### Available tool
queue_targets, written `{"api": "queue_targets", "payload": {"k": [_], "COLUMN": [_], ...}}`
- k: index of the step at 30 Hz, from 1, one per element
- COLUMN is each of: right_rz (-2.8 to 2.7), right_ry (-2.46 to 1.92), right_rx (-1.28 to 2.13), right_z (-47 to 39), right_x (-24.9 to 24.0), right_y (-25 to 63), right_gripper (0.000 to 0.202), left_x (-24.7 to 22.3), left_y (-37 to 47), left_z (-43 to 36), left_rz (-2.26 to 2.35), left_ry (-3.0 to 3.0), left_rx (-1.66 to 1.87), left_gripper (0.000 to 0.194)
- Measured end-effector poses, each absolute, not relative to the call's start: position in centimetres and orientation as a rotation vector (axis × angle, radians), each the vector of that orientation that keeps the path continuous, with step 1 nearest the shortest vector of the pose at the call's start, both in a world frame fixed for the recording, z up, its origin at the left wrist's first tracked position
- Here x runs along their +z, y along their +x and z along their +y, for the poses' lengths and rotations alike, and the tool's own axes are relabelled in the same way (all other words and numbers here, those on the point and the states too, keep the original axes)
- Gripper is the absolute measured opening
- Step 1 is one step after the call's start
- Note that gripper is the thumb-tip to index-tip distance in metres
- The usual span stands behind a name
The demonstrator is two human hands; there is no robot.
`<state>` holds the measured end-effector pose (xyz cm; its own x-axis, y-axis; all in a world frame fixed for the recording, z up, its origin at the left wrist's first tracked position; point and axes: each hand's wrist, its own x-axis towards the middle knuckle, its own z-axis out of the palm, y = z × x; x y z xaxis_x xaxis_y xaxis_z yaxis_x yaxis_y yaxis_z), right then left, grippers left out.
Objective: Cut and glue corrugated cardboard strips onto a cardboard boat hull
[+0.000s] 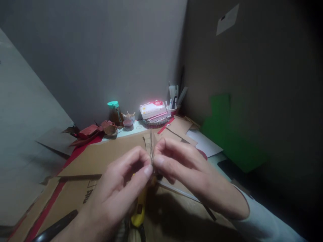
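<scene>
Left hand [113,188], mine, one: bare, thumb and forefinger pinched together at the tips on a thin, narrow strip of brown cardboard [151,148]. Right hand [183,164], mine, one: bare, thumb and bent forefinger pinching the same strip from the other side, fingertips just beside those of the left; pale blue sleeve [262,215] at its wrist. The strip stands roughly on end between my two hands, its upper part rising past the fingertips; its lower end is hidden by my fingers. Below the hands, between them: one yellow-bodied tool with dark parts [138,213], partly covered by the left. Left of and beyond the left hand: one large flat sheet of brown cardboard [101,156]; nearer me, beside that wrist, one glossy black rounded handle [57,228], its other end out of sight. Beyond both hands, from left to right: crumpled dull-red pieces [88,131]; one dark brownish bottle with a turquoise lid [114,116]; one small lidded round tub [128,125]; one white packet with red and pink print [152,110]; one white cup of pens and markers [172,108]. Beyond the right hand: flat tan cardboard pieces [179,125] and one white sheet [205,143]. Farther right: one green sheet [227,134], blurred.
</scene>
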<state>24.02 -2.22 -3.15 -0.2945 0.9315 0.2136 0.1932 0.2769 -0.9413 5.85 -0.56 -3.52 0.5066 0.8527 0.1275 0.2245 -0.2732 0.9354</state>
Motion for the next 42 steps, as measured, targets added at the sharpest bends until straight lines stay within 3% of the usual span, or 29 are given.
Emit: {"api": "queue_targets", "payload": {"k": [5,10,17,27,42], "right_rz": [-1.807,-1.860,-1.859,-1.793,-1.648], "right_ry": [-1.069,-1.010,-1.009,-1.090,-0.947], "right_rx": [0.794,0.629,0.460,0.605,1.170], "right_z": [-2.3,-2.7,-2.9,-2.9,-2.5], "right_x": [-3.1,-3.2,-3.8,-3.7,-3.2], "right_y": [23.5,23.4,23.0,22.9,23.8], "right_gripper": [0.026,0.017,0.016,0.018,0.019], "left_x": [-3.6,-3.8,-3.5,-4.0,-3.8], "left_y": [5.2,4.7,5.9,6.0,5.5], "left_z": [-0.3,-0.4,-0.7,-0.7,-0.2], "left_rz": [0.777,0.759,0.800,0.837,0.629], "left_ry": [1.629,1.650,1.674,1.773,1.647], "left_rx": [0.827,0.859,0.908,0.882,0.777], "left_gripper": [0.014,0.011,0.017,0.016,0.018]}}
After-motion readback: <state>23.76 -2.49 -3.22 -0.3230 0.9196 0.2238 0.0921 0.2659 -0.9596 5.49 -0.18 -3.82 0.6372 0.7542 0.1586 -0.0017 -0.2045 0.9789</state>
